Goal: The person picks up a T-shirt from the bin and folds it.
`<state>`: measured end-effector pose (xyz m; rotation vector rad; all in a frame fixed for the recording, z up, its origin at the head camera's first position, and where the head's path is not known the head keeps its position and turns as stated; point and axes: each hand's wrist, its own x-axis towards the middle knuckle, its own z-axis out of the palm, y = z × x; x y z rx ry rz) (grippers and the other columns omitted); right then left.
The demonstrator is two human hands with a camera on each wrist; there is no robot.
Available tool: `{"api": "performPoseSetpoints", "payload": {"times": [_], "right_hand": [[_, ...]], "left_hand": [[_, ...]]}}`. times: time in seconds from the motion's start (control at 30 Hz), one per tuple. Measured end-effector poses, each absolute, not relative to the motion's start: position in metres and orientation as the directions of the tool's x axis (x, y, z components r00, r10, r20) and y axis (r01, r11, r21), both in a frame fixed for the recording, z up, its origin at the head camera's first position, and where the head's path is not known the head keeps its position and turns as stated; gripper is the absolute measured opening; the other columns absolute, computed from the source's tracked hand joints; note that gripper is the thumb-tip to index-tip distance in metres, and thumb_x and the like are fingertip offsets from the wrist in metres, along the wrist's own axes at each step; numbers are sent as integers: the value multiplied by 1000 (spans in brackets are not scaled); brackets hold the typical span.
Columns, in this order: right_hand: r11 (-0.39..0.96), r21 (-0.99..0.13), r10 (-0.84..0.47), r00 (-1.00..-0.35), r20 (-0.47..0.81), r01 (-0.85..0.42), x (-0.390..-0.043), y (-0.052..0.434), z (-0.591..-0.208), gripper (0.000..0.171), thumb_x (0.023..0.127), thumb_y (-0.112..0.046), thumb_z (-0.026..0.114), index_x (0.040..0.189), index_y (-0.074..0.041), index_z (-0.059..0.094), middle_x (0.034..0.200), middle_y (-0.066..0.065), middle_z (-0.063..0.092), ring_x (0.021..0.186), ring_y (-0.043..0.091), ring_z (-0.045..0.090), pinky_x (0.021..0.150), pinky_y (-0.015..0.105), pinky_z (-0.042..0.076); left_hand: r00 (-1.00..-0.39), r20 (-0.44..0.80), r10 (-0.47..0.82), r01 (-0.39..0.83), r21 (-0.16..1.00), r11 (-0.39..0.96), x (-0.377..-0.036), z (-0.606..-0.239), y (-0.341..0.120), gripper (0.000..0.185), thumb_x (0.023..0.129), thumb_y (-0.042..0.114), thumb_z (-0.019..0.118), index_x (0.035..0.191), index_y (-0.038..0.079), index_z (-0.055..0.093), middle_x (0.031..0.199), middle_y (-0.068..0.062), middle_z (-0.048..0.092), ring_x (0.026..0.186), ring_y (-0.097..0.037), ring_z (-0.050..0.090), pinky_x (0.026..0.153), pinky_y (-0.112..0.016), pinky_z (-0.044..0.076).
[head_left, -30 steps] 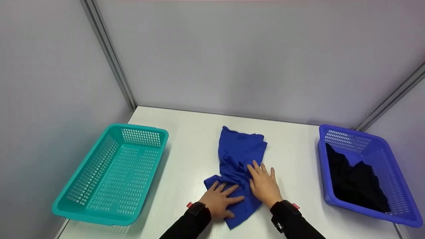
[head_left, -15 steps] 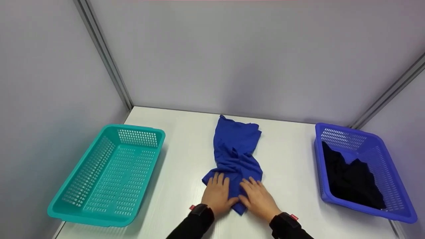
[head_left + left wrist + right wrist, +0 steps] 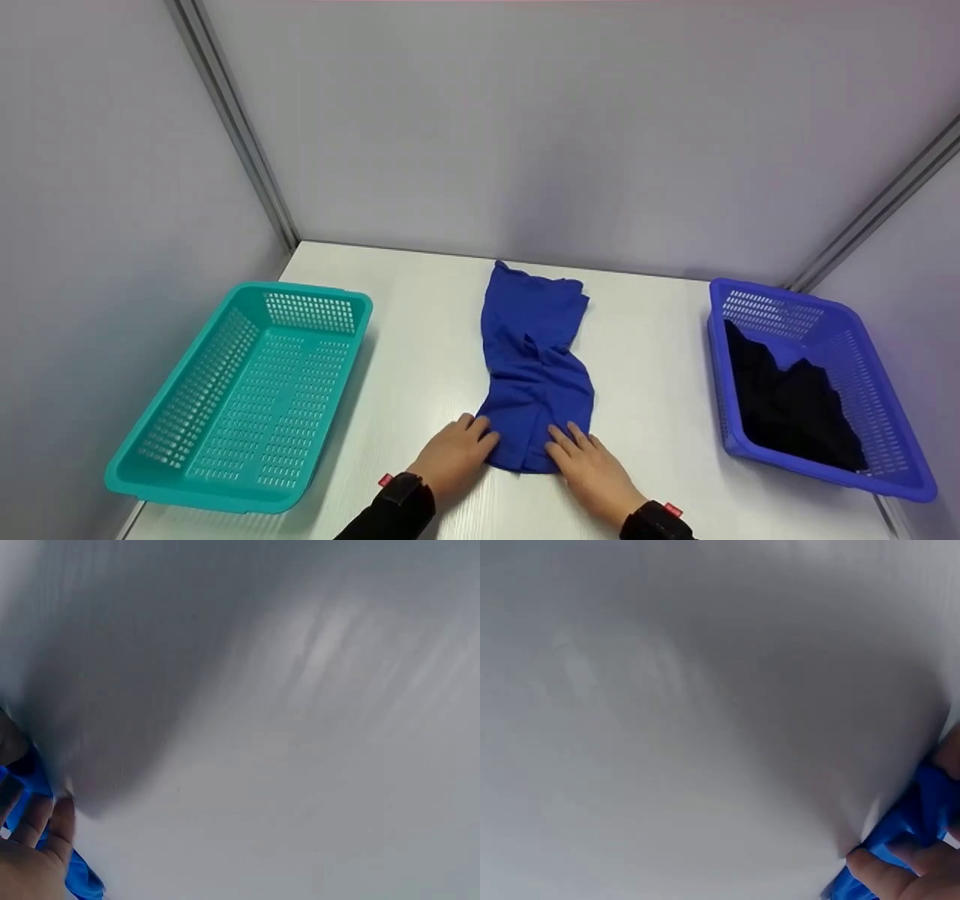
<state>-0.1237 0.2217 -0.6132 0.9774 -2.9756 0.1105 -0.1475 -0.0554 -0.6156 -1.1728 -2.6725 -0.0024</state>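
A blue cloth lies lengthwise on the white table, wrinkled in the middle. My left hand holds its near left corner, and my right hand holds its near right edge. The left wrist view shows the fingers of my left hand pinching a fold of the blue cloth. The right wrist view shows my right hand curled on the blue cloth as well. Both sleeves are black.
A teal slotted basket stands at the left with nothing in it. A blue basket at the right holds dark clothes. Grey walls close the table off at the back and both sides.
Both hands have slid from the cloth's middle back to its near end. The cloth's bunched near part has been drawn out longer and flatter.
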Motion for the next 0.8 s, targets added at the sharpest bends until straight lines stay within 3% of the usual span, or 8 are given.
{"api": "performPoseSetpoints", "payload": {"times": [0.1, 0.17, 0.27, 0.37, 0.53, 0.63, 0.7, 0.8], "right_hand": [[804, -28, -589, -802, 98, -594, -122, 224, -614, 28, 92, -4, 68, 119, -8, 62, 135, 13, 65, 125, 37, 61, 93, 52, 55], [803, -3, -583, -787, 203, -596, -122, 227, -616, 26, 87, 0, 70, 111, -7, 62, 120, 12, 71, 112, 32, 68, 88, 46, 57], [805, 14, -552, -740, 384, -593, -124, 232, -616, 27, 78, 6, 69, 101, -6, 59, 95, 8, 69, 86, 25, 69, 76, 39, 57], [815, -28, -489, -712, 504, -579, -128, 240, -612, 27, 75, 8, 65, 97, -6, 56, 85, 5, 60, 76, 24, 62, 73, 38, 54], [813, -147, -426, -746, 512, -564, -129, 254, -602, 25, 79, 0, 64, 102, -7, 57, 90, 5, 61, 87, 24, 63, 85, 42, 50], [794, -134, -477, -744, 468, -593, -126, 261, -598, 33, 86, -25, 76, 107, -7, 58, 94, 3, 61, 88, 20, 61, 88, 44, 45], [776, -78, -538, -722, 436, -626, -122, 265, -596, 54, 76, -40, 85, 110, -8, 57, 94, 0, 58, 86, 17, 58, 87, 44, 42], [728, 22, -628, -654, 421, -685, -118, 269, -592, 59, 64, -26, 92, 110, -9, 59, 93, -1, 53, 82, 15, 55, 90, 45, 43]], "left_hand": [[-548, 280, 788, 767, -207, 607, -151, -620, -52, 18, 86, 10, 75, 101, 17, 67, 100, -1, 60, 87, -19, 56, 74, -29, 53], [-495, 305, 814, 785, -246, 569, -151, -620, -49, 17, 84, 11, 77, 95, 17, 66, 94, 1, 60, 83, -17, 55, 71, -27, 53], [-485, 342, 805, 806, -182, 563, -147, -614, -43, 18, 83, 8, 77, 92, 15, 63, 93, 1, 58, 82, -16, 54, 68, -25, 52], [-515, 398, 759, 817, -39, 575, -142, -603, -37, 21, 83, 1, 73, 93, 14, 61, 95, 1, 53, 82, -14, 52, 64, -22, 50], [-483, 475, 736, 854, 71, 515, -139, -586, -34, 31, 85, -5, 69, 107, 15, 63, 101, 2, 50, 87, -13, 50, 67, -20, 48], [-433, 498, 751, 877, 41, 478, -139, -581, -36, 30, 89, 0, 68, 114, 15, 66, 104, 2, 53, 90, -13, 52, 74, -22, 49], [-416, 515, 750, 881, 25, 472, -138, -579, -37, 24, 92, 2, 66, 113, 14, 67, 103, 2, 54, 89, -12, 52, 75, -23, 47], [-406, 554, 727, 884, 36, 466, -135, -575, -39, 18, 90, -1, 66, 102, 12, 67, 96, 2, 53, 81, -11, 49, 71, -23, 44]]}}
